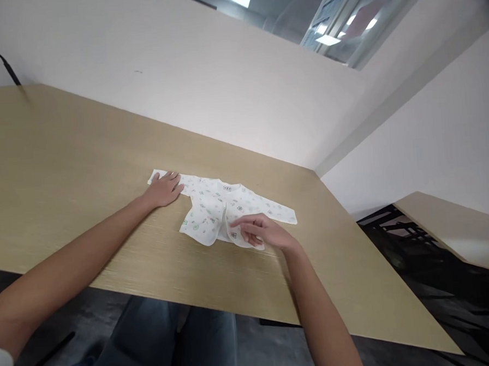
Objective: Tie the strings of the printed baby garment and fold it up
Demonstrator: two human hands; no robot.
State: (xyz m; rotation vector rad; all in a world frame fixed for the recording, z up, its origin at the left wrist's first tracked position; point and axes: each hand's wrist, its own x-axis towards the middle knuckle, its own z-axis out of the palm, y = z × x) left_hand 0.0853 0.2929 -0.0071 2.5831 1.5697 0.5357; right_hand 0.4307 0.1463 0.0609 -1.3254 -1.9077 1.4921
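A small white baby shirt (207,207) with a scattered little print lies spread on the wooden table, long sleeves out to both sides and its neck towards the wall. The two front panels part at the lower middle. Flat on the left sleeve rests my left hand (165,189), fingers stretched out. My right hand (261,230) is over the lower right front panel, index finger extended and the other fingers loosely bent. I see no cloth gripped in it; whether its fingertips touch the shirt I cannot tell.
The light wooden table (83,153) meets a white wall (223,86) at the back. A thin black cable (11,72) comes down at the far left. Another tabletop (455,226) stands at the right, beyond a dark gap. My legs (174,339) are below the front edge.
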